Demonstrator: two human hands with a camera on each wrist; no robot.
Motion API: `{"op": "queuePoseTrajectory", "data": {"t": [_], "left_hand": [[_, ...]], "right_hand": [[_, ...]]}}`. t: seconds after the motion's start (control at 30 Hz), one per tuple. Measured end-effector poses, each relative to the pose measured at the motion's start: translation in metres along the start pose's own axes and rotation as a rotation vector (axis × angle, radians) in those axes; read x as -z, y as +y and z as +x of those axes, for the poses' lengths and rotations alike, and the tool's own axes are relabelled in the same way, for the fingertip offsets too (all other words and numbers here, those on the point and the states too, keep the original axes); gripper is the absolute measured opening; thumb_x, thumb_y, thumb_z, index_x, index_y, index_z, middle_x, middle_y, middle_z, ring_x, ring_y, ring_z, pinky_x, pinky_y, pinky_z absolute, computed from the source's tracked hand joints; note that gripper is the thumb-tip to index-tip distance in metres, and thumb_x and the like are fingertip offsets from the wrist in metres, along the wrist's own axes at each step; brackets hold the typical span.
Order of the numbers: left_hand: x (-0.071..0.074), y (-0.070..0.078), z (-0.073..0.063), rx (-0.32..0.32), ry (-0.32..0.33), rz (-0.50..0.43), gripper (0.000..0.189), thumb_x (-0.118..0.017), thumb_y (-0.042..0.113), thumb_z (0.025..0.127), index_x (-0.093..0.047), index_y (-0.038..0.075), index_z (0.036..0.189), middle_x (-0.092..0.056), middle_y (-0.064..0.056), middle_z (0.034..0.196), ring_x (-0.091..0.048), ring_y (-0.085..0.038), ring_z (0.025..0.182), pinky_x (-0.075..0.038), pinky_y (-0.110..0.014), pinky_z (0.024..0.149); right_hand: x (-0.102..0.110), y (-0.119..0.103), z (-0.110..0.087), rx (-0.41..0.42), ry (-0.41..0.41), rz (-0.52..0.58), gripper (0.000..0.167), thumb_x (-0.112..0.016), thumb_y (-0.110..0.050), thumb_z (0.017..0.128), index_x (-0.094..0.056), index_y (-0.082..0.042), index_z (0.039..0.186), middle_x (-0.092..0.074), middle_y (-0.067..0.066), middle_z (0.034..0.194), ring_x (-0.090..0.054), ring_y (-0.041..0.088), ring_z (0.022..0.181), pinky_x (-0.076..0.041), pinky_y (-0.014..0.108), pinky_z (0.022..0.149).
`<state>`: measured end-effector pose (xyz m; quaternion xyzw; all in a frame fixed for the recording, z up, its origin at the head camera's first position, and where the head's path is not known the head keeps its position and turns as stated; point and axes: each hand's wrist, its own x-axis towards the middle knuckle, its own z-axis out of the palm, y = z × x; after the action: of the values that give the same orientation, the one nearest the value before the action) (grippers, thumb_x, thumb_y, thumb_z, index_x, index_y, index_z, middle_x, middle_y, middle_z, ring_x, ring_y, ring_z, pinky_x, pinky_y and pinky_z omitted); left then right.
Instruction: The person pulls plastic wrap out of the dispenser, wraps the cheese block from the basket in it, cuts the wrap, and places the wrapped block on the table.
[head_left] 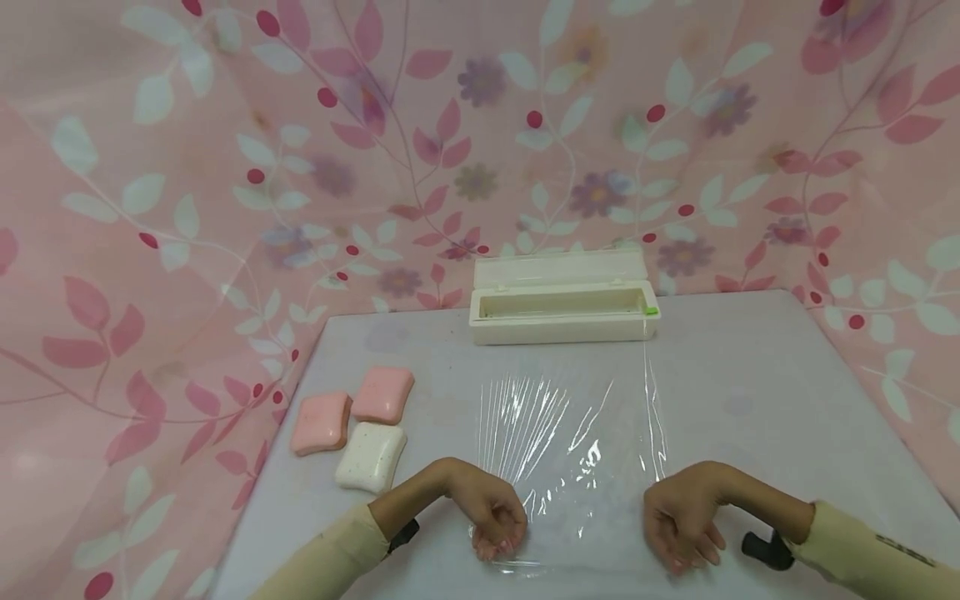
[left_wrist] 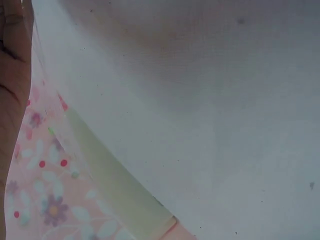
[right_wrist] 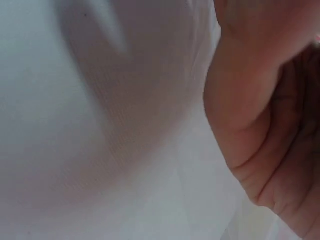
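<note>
A sheet of clear cling film [head_left: 558,467] stretches from the white dispenser box [head_left: 558,330] toward the front of the table, wrinkled and shiny along its left side. My left hand [head_left: 491,510] pinches its near left corner, wrist bent and fingers curled. At the near right corner, my right hand [head_left: 684,518] grips the film, its fingertips partly hidden in the head view. In the left wrist view only a strip of the left hand [left_wrist: 15,95] shows. The right wrist view shows the right thumb side and palm [right_wrist: 250,115] close up.
Two pink soap bars [head_left: 383,394] and a white speckled soap bar [head_left: 371,457] lie together on the table's left side. The box's lid [head_left: 558,268] stands raised at the back, and a green tab [head_left: 652,311] sits at its right end. Floral curtains [head_left: 480,150] surround the table.
</note>
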<state>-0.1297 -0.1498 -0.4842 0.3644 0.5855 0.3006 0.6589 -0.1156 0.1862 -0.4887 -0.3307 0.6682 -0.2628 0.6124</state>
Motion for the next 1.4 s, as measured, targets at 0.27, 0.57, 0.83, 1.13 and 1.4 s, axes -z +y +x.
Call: {"op": "queuePoseTrajectory", "data": {"t": [0.27,0.57,0.83,1.13,1.4], "left_hand": [[-0.003,-0.011,0.009,0.035,0.065,0.072,0.004,-0.057,-0.008,0.094,-0.061,-0.006,0.095,-0.066,-0.011,0.072,-0.062,-0.009,0.060,-0.054,-0.028,0.055],[-0.010,-0.013,0.009,0.060,0.140,0.113,0.011,-0.055,-0.014,0.090,-0.061,-0.005,0.092,-0.068,-0.017,0.073,-0.066,-0.023,0.060,-0.056,-0.036,0.056],[-0.011,-0.007,-0.008,-0.034,0.177,0.293,0.014,-0.062,0.002,0.095,-0.066,0.002,0.108,-0.069,-0.001,0.088,-0.064,-0.001,0.074,-0.056,-0.024,0.067],[-0.005,0.004,-0.080,-0.071,0.705,0.542,0.021,-0.067,0.015,0.094,-0.065,0.004,0.112,-0.067,-0.003,0.106,-0.063,-0.010,0.098,-0.051,-0.028,0.086],[-0.015,-0.016,-0.128,0.323,1.189,0.516,0.044,-0.087,0.017,0.074,-0.065,0.011,0.112,-0.059,-0.007,0.121,-0.052,-0.030,0.110,-0.047,-0.047,0.088]], "right_hand": [[-0.007,0.012,0.010,-0.028,0.107,0.020,0.006,-0.074,-0.001,0.081,-0.072,-0.005,0.077,-0.066,0.005,0.057,-0.055,0.001,0.040,-0.043,0.019,0.036],[-0.018,0.011,0.013,-0.046,0.281,-0.053,0.019,-0.078,0.001,0.075,-0.068,-0.013,0.066,-0.063,-0.004,0.052,-0.056,0.003,0.038,-0.045,0.023,0.035],[-0.018,0.010,0.013,-0.090,0.292,-0.086,0.021,-0.078,0.000,0.075,-0.068,-0.016,0.065,-0.063,-0.005,0.052,-0.057,0.004,0.039,-0.046,0.024,0.036],[-0.016,0.007,0.014,-0.112,0.287,-0.080,0.019,-0.080,-0.002,0.075,-0.070,-0.015,0.065,-0.063,-0.004,0.052,-0.058,0.005,0.039,-0.047,0.024,0.037],[-0.014,0.007,0.015,-0.118,0.269,-0.068,0.018,-0.080,-0.004,0.076,-0.070,-0.014,0.066,-0.064,-0.003,0.052,-0.058,0.005,0.039,-0.047,0.024,0.037]]}}
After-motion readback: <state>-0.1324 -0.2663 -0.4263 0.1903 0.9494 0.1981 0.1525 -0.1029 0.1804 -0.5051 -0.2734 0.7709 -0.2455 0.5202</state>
